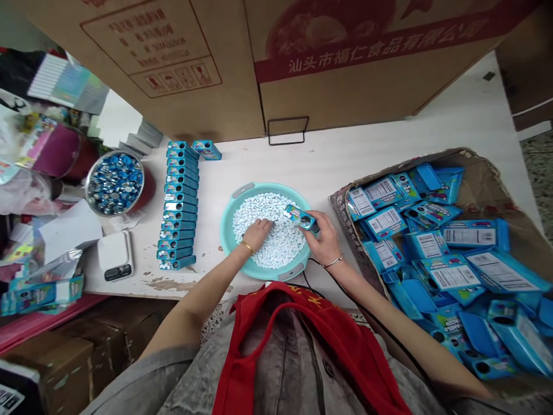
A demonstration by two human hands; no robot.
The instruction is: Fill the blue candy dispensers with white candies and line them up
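Note:
A teal basin (235,202) full of small white tablets (276,242) sits on the white table in front of me. My left hand (257,233) rests in the tablets with its fingers curled down into them. My right hand (322,236) grips a small blue box (299,217) and holds it tilted over the right side of the basin. Both wrists wear thin bracelets.
A row of several blue boxes (179,207) stands left of the basin. A metal bowl of blue pieces (114,183) and a white scale (114,255) lie further left. A cardboard tray (484,173) at the right holds several blue boxes. Big cartons (242,57) stand behind.

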